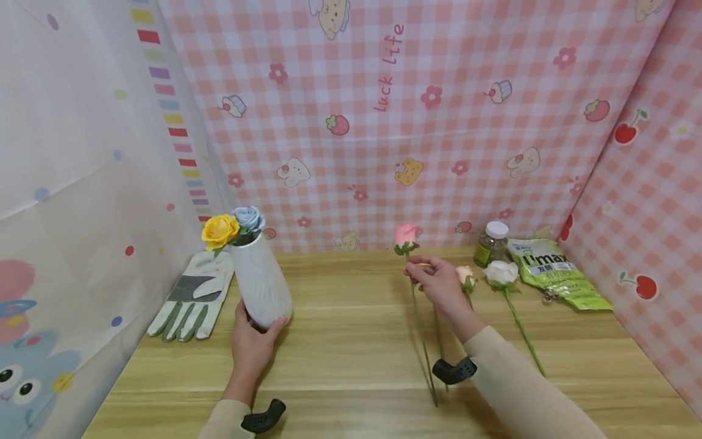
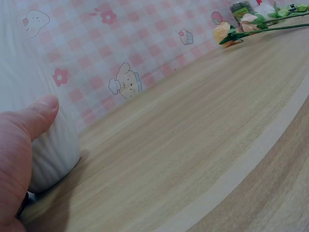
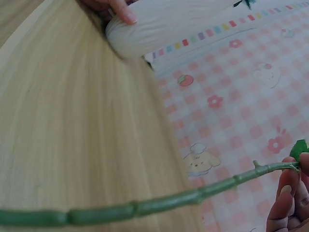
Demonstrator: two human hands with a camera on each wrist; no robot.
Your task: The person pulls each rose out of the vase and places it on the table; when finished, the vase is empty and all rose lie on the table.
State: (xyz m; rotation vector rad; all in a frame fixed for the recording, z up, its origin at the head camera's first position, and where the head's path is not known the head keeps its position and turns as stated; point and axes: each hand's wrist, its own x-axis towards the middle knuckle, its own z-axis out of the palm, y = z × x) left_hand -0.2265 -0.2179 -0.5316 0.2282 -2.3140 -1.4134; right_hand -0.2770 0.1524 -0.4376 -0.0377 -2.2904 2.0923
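Observation:
My left hand (image 1: 253,341) grips the lower part of a white ribbed vase (image 1: 262,283), thumb lying on its side in the left wrist view. Out of the vase's mouth stand a yellow rose (image 1: 220,231) and a light blue rose (image 1: 248,218). On the right, my right hand (image 1: 439,286) pinches the stem of a pink rose (image 1: 406,234) just under its bloom. Its long green stem (image 3: 169,201) runs across the right wrist view. Partly hidden behind that hand, a peach rose (image 1: 465,276) lies on the table, with another stem beside it.
A white rose (image 1: 501,274) lies farther right. Behind it are a lidded jar (image 1: 491,245) and a green packet (image 1: 554,271). A white and green glove (image 1: 194,297) lies left of the vase. Patterned cloth (image 1: 351,152) walls the wooden table (image 1: 340,360) at the back and sides.

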